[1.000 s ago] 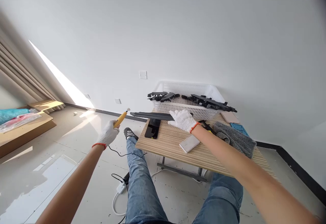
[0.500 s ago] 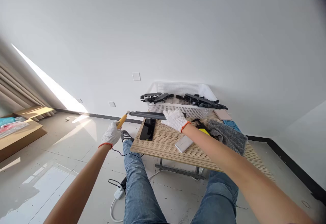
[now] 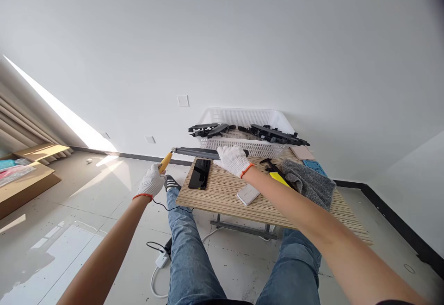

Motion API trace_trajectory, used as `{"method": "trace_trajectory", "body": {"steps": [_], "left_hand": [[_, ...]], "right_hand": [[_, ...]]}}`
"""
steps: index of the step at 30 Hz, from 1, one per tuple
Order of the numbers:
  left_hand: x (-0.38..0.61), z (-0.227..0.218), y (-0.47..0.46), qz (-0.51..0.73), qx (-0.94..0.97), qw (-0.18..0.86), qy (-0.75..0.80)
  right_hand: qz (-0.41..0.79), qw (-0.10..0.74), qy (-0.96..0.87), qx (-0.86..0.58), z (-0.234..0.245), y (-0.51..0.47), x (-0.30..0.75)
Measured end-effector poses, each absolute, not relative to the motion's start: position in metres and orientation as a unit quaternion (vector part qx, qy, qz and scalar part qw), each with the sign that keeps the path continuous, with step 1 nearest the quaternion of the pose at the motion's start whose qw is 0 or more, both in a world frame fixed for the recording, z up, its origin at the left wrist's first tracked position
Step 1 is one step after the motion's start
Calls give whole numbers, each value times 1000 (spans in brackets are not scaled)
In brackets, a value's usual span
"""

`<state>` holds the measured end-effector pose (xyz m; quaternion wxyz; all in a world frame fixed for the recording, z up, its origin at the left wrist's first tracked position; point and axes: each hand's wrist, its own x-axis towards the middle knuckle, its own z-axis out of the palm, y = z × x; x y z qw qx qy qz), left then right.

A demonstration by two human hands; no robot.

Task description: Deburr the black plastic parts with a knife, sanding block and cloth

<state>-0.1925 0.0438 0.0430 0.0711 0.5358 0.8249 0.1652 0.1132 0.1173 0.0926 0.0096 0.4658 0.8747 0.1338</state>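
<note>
My left hand (image 3: 151, 181), in a white knit glove with an orange cuff, is wrapped round a yellow corded pen-shaped tool (image 3: 165, 161). The small tip of this tool meets the left end of a long dark grey plastic strip (image 3: 194, 152); whether it presses there I cannot tell. My gloved right hand (image 3: 233, 159) grips the strip near its right end, holding it above the table in front of the basket. Below the strip, a black phone (image 3: 199, 174) lies on the wooden table (image 3: 222, 198).
A white plastic basket (image 3: 222, 144) with black plastic parts (image 3: 274, 134) stands at the back against the wall. On the table lie a white box (image 3: 248, 194), a yellow-and-black tool (image 3: 278, 178), a grey cloth (image 3: 310, 184) and a blue item (image 3: 314, 167). A power strip (image 3: 162, 259) rests on the floor.
My right hand has slid slightly left in the view along with the strip. The tool tip stays at the strip's left end. The whole view has shifted a little.
</note>
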Motion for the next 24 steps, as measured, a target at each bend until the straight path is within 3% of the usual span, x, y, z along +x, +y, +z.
{"method": "trace_trajectory", "body": {"steps": [24], "left_hand": [[-137,66,13,137,621,131,760]], "right_hand": [[133,23,863,487,107,106,113]]}}
